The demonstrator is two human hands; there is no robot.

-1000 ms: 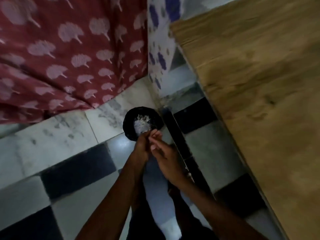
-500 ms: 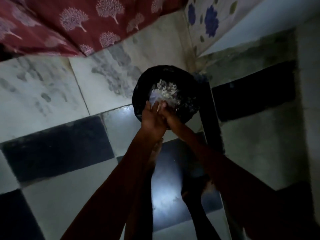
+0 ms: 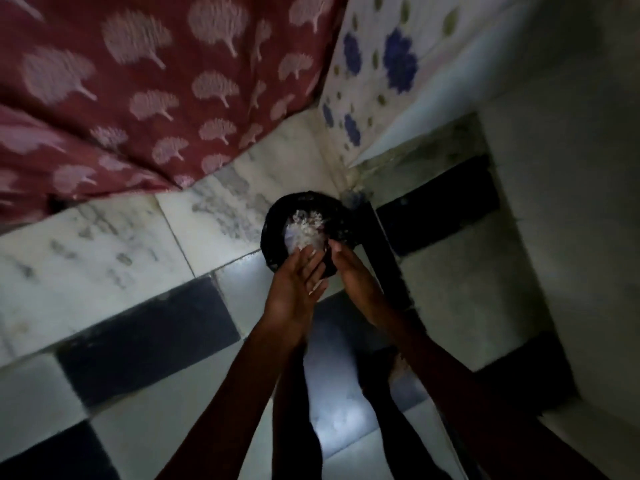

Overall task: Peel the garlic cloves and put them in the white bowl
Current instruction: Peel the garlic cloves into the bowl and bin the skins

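Hands come first in our view: the left hand point(image 3: 294, 289) and the right hand point(image 3: 353, 275) are held out side by side above a black round bin point(image 3: 273, 233). They are close but apart, palms turned toward each other with a narrow gap between them. The fingers of the left hand are straight, and its pale nails show. The fingers of the right hand also look stretched out, with their tips over the near rim of the bin. The light is dim, so we cannot tell if some small piece sticks to the skin.

Inside the bin lies a heap of white flaky bits point(image 3: 304, 225), which look like garlic skins. The bin stands on the tiled floor point(image 3: 104, 258), at its far corner. A red patterned cloth point(image 3: 156, 81) hangs over the far left edge of the floor. A white cloth with blue flowers point(image 3: 398, 64) hangs just beside it on the right.
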